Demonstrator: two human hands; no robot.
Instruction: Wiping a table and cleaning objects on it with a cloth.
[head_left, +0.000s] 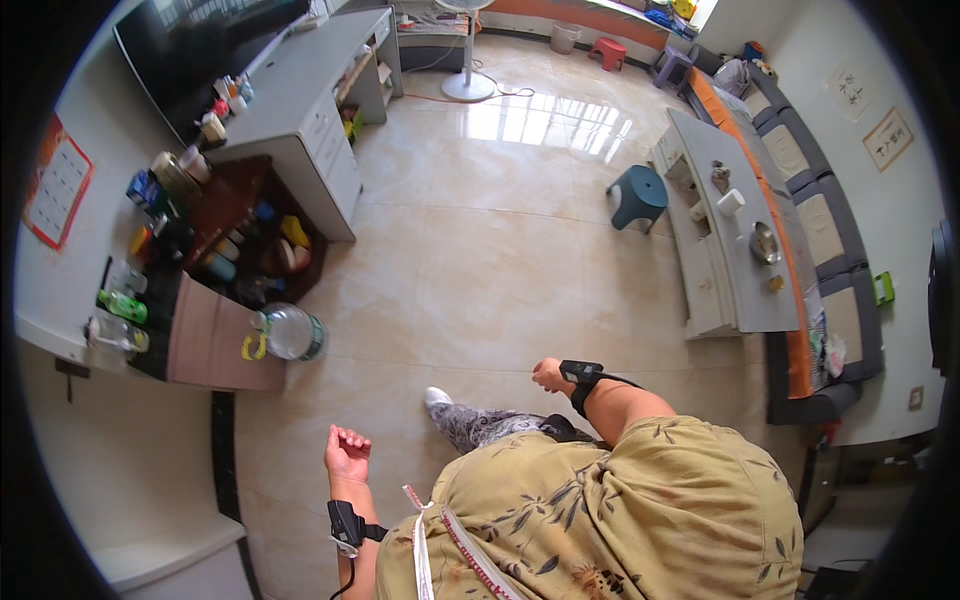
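My left hand (349, 454) hangs over the tiled floor with its palm turned up. Its fingers curl loosely, and the palm holds nothing. My right hand (551, 375) is held out ahead of my body, seen from the side; its fingers are bent and their inner side is hidden. A black device is strapped to each wrist, with a cable running from it. Nearest to the left hand stands a large clear water bottle (294, 331) with a yellow handle, beside a pinkish-brown cabinet (217, 337). One white shoe (437, 395) shows on the floor before me.
A grey desk (292, 97) and a dark red corner shelf (225, 195) packed with bottles line the left wall. At right, a teal plastic stool (637, 196) stands by a coffee table (750, 300) bearing a metal bowl (765, 244). Behind it runs a sofa (814, 214). A fan (469, 86) stands far ahead, its cord on the floor.
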